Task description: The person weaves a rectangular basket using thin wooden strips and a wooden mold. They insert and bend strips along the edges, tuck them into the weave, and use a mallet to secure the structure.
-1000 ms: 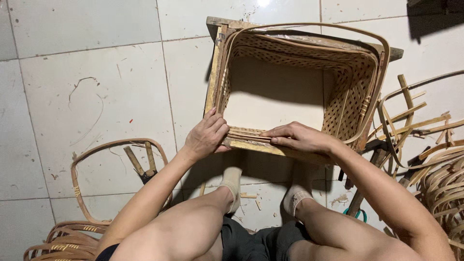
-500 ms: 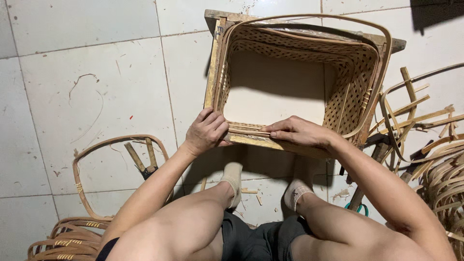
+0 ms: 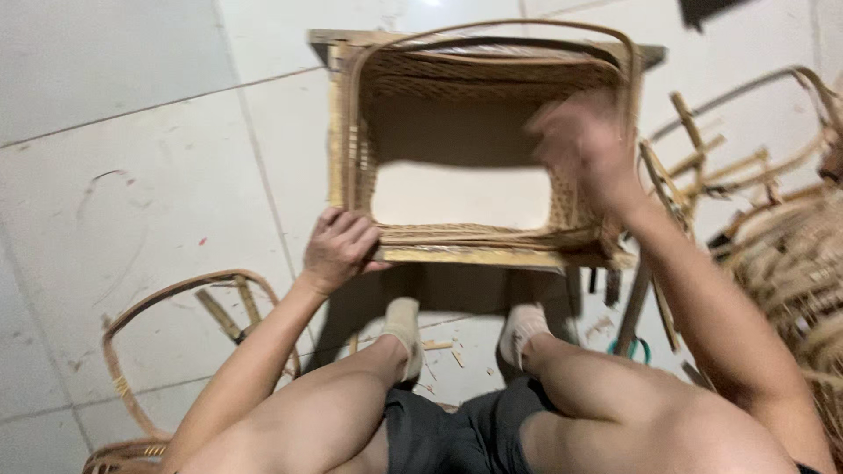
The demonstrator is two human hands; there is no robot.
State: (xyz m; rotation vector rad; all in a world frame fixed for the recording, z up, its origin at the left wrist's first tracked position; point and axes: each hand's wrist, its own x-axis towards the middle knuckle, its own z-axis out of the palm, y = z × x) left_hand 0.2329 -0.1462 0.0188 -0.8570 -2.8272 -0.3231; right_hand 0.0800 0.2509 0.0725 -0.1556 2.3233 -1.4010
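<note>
A square woven rattan frame with a bent cane rim and an open middle stands on the tiled floor in front of my feet. My left hand grips its near edge at the left corner, fingers curled over the woven strip. My right hand is blurred with motion, lifted over the frame's right side with fingers spread, holding nothing that I can see.
A bent cane hoop with cross sticks lies at the left by my knee. Loose rattan pieces and frames pile up at the right. Small wood chips lie between my feet, and a teal-handled tool shows beside my right leg.
My right hand has left the frame's near edge and swung up and right over its right side. My left hand stays on the near edge.
</note>
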